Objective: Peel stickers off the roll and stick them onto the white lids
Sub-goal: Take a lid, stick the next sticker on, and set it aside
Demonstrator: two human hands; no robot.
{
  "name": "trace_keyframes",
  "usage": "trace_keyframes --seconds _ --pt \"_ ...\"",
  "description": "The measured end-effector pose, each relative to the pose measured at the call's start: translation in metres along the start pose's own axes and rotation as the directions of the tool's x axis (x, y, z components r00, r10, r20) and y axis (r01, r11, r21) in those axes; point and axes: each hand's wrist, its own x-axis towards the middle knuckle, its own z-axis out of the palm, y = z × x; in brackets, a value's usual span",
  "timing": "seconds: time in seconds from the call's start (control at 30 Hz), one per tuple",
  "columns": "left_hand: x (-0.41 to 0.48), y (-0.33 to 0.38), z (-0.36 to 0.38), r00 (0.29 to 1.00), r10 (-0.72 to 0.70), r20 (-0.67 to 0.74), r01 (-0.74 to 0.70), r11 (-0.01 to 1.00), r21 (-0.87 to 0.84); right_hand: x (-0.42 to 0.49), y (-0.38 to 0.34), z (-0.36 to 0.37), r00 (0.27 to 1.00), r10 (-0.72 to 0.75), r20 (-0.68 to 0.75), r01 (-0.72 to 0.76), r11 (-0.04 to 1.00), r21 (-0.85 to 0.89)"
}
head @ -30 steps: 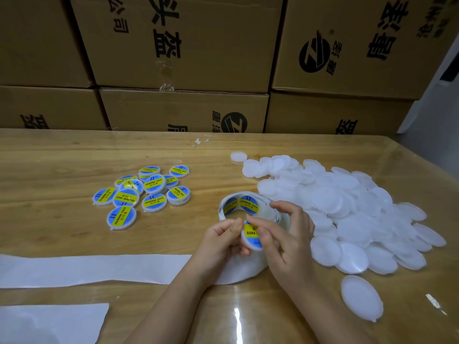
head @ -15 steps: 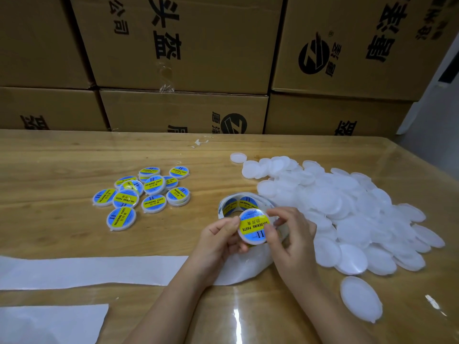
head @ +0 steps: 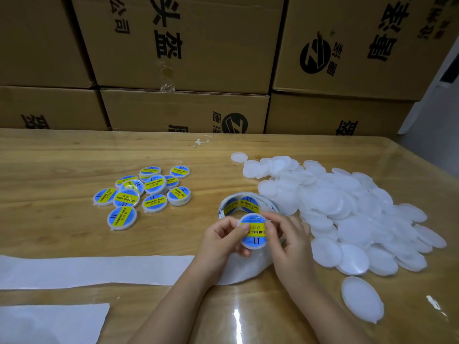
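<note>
Over the near middle of the wooden table (head: pixel 62 155), just in front of the sticker roll (head: pixel 244 204), the held lid (head: pixel 252 233) sat between both hands, clear of the tabletop. Left hand (head: pixel 222 242): thumb and fingertips curled, pinching the lid's left edge. Right hand (head: pixel 291 244): fingers bent round the right edge, tips on the rim. Lid face turned up toward the person. One sticker on it, blue with a yellow band; the band's long axis ran roughly side to side, dipping a little rightward. Print read upside-down from the person's seat: Chinese characters on top, "SOLDERING" under them, "II" lowest. Roll was a loose coil, two stickers showing on its inner face, one reading "SOLDERING PASTE". White backing strip (head: pixel 94 269) trailed from beneath the hands off to the left; a separate white sheet (head: pixel 49 324) lay at the near left corner. Finished lids (head: pixel 146 192) clustered left of the roll, about eleven faces counted, some overlapping, so the count was not firm; each bore the same "II / SOLDERING PASTE" label. Plain white lids (head: pixel 347 214) were heaped to the right, too many to count; one stray lid (head: pixel 239 157) at the heap's far end, one lone lid (head: pixel 361 302) near the front edge. Six cardboard cartons (head: pixel 211 45) were stacked behind, in two rows of three, with black Chinese lettering upside-down and a round black logo.
</note>
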Motion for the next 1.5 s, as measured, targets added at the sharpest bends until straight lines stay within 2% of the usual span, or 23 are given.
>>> trace_keyframes --seconds 0.13,0.33,0.5,0.63,0.77,0.97,1.27,1.5 --pt "0.0 0.0 0.001 0.999 0.028 -0.036 -0.028 1.0 0.001 0.0 -0.005 0.002 0.999 -0.035 0.0 0.035 0.999 0.005" --pt "0.0 -0.003 0.0 0.998 0.05 -0.035 -0.05 0.999 -0.007 -0.002 -0.01 0.003 0.983 -0.118 0.141 0.123 0.992 -0.03" --pt "0.001 -0.005 0.0 0.997 0.073 -0.03 -0.071 0.994 0.087 -0.001 -0.011 0.003 0.993 -0.1 0.068 0.1 0.995 0.007" --pt "0.0 -0.006 -0.002 0.998 0.064 -0.026 -0.062 0.996 0.071 -0.003 -0.007 0.003 0.996 -0.082 0.036 0.082 0.997 -0.005" --pt "0.0 -0.005 -0.001 0.999 0.041 -0.028 -0.039 0.998 0.052 -0.003 -0.006 0.005 0.995 -0.086 0.053 0.087 0.996 -0.033" --pt "0.0 -0.003 0.0 0.998 0.031 -0.049 -0.029 0.999 0.033 -0.003 -0.013 0.004 0.983 -0.087 0.161 0.086 0.996 0.017" --pt "-0.002 -0.003 0.003 0.998 0.0 -0.058 0.004 0.997 0.075 -0.007 -0.006 0.008 0.994 -0.053 0.098 0.059 0.996 -0.06" --pt "-0.003 0.001 0.002 0.999 0.007 -0.038 -0.002 0.993 0.115 -0.006 -0.006 0.009 0.992 -0.058 0.114 0.065 0.996 -0.062"
